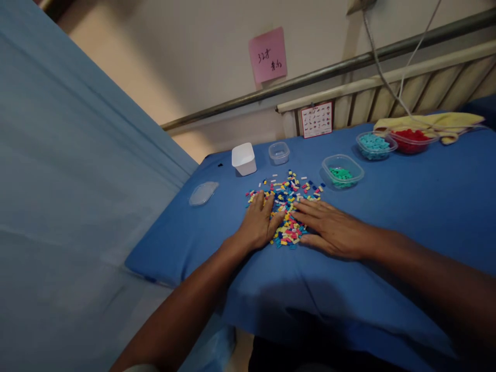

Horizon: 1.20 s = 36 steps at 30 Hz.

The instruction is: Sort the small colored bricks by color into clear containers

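A heap of small coloured bricks (289,199), yellow, pink, blue and white, lies on the blue cloth of the table (406,217). My left hand (258,222) rests flat on the heap's left side, fingers stretched out. My right hand (333,230) lies flat on the heap's right side, fingers spread and pointing left. Both hands touch the bricks and neither grips any.
Behind the heap stand a white square cup (244,158), an empty clear tub (279,153), and tubs with green bricks (342,171), light blue bricks (375,144) and red bricks (411,140). A clear lid (203,192) lies at the left. A blue curtain (70,181) hangs left.
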Each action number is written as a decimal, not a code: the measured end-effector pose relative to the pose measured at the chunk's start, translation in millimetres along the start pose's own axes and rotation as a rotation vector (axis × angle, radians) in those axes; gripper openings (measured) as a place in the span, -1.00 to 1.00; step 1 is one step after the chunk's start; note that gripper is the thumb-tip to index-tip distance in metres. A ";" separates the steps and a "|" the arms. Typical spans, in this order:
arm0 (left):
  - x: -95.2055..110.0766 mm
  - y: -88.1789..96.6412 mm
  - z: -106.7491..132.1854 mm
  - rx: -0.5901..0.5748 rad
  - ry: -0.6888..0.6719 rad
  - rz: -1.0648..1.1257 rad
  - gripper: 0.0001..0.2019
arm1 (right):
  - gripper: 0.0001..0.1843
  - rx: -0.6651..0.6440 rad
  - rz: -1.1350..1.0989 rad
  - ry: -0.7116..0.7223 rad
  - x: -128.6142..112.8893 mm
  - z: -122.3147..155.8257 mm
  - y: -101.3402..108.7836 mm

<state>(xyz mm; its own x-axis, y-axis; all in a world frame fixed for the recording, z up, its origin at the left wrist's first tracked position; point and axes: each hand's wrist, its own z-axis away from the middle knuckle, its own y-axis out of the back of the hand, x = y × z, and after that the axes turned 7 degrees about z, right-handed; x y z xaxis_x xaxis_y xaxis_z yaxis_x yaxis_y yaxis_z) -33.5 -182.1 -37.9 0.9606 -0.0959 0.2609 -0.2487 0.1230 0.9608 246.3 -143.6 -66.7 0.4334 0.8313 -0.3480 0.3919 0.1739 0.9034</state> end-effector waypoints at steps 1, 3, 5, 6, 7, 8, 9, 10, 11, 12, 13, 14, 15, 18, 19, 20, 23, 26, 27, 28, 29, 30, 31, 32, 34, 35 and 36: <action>4.4 -1.7 -7.5 0.007 -0.018 -0.008 -0.12 | -0.16 -0.020 0.018 0.007 -3.2 -0.6 -2.7; 12.4 -3.7 -24.5 0.015 -0.054 -0.035 -0.18 | -0.14 -0.018 0.046 0.008 -6.5 -0.9 -4.5; 17.6 -4.1 -43.2 0.023 -0.085 -0.062 -0.21 | -0.17 0.003 0.056 0.000 -7.1 -0.1 -2.6; 19.0 -3.6 -52.9 0.023 -0.093 -0.071 -0.22 | -0.19 0.013 0.055 0.000 -7.2 0.6 -0.9; 19.5 -2.8 -62.7 0.020 -0.097 -0.077 -0.22 | -0.21 0.015 0.052 0.005 -7.5 1.3 0.7; 19.2 -1.5 -72.3 0.010 -0.096 -0.078 -0.22 | -0.22 0.007 0.050 0.017 -8.2 1.9 2.1; 18.2 0.0 -81.5 0.000 -0.093 -0.075 -0.21 | -0.22 -0.009 0.048 0.034 -9.3 2.2 3.0; 16.5 1.8 -90.0 -0.011 -0.091 -0.069 -0.20 | -0.21 -0.030 0.046 0.051 -10.6 2.0 3.3; 14.4 3.6 -97.5 -0.023 -0.096 -0.064 -0.20 | -0.20 -0.053 0.045 0.064 -11.8 1.5 3.1; 12.1 5.2 -103.8 -0.035 -0.109 -0.064 -0.20 | -0.18 -0.070 0.047 0.066 -12.8 0.6 2.3; 9.6 6.6 -108.5 -0.047 -0.131 -0.066 -0.20 | -0.16 -0.077 0.054 0.056 -13.3 -0.6 1.1; 7.1 7.6 -111.5 -0.059 -0.161 -0.071 -0.21 | -0.14 -0.076 0.067 0.034 -13.2 -1.9 -0.5; 4.8 8.4 -112.8 -0.072 -0.195 -0.074 -0.22 | -0.12 -0.068 0.089 0.003 -12.5 -3.0 -2.2; -2.2 10.2 -105.2 -0.120 -0.304 -0.067 -0.25 | -0.10 -0.044 0.174 -0.074 -7.6 -3.6 -6.9; -4.8 11.2 -99.1 -0.138 -0.336 -0.064 -0.26 | -0.10 -0.037 0.200 -0.089 -5.4 -2.9 -7.9; -7.9 12.5 -91.4 -0.152 -0.359 -0.062 -0.27 | -0.11 -0.030 0.224 -0.101 -3.2 -2.2 -8.5; -18.0 18.5 -63.5 -0.180 -0.389 -0.053 -0.25 | -0.12 -0.017 0.276 -0.138 4.1 -5.5 -8.5; -23.8 23.1 -39.8 -0.193 -0.397 -0.020 -0.22 | -0.14 -0.023 0.277 -0.157 11.8 -26.8 -9.1; -23.4 23.3 -35.2 -0.178 -0.382 -0.007 -0.22 | -0.16 -0.027 0.268 -0.160 13.9 -37.8 -10.0; -21.6 22.5 -32.2 -0.156 -0.353 0.005 -0.22 | -0.19 -0.029 0.255 -0.161 15.4 -49.4 -11.3; -18.7 20.9 -30.7 -0.132 -0.320 0.014 -0.23 | -0.22 -0.037 0.242 -0.155 16.1 -60.8 -12.6; -15.0 18.8 -30.0 -0.109 -0.289 0.015 -0.24 | -0.24 -0.044 0.239 -0.143 15.9 -70.7 -13.7; -11.1 16.6 -29.7 -0.093 -0.268 0.010 -0.25 | -0.27 -0.051 0.238 -0.128 14.8 -78.3 -14.3; -7.3 14.7 -29.0 -0.090 -0.257 0.003 -0.26 | -0.29 -0.061 0.240 -0.109 12.7 -82.7 -14.2; -1.0 12.6 -25.3 -0.110 -0.259 -0.010 -0.28 | -0.29 -0.084 0.249 -0.073 6.4 -81.2 -11.7; 1.4 12.5 -21.8 -0.122 -0.266 -0.012 -0.28 | -0.28 -0.094 0.256 -0.061 2.3 -75.8 -9.8; 3.7 12.8 -17.3 -0.137 -0.284 -0.008 -0.28 | -0.26 -0.103 0.260 -0.050 -2.2 -68.2 -7.9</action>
<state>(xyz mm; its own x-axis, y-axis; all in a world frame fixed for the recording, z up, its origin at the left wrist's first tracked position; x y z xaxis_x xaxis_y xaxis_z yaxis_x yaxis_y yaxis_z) -31.0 -163.7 -26.3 0.8845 -0.3670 0.2880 -0.2039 0.2512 0.9462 186.9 -110.8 -55.9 0.5491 0.8284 -0.1109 0.1790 0.0130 0.9838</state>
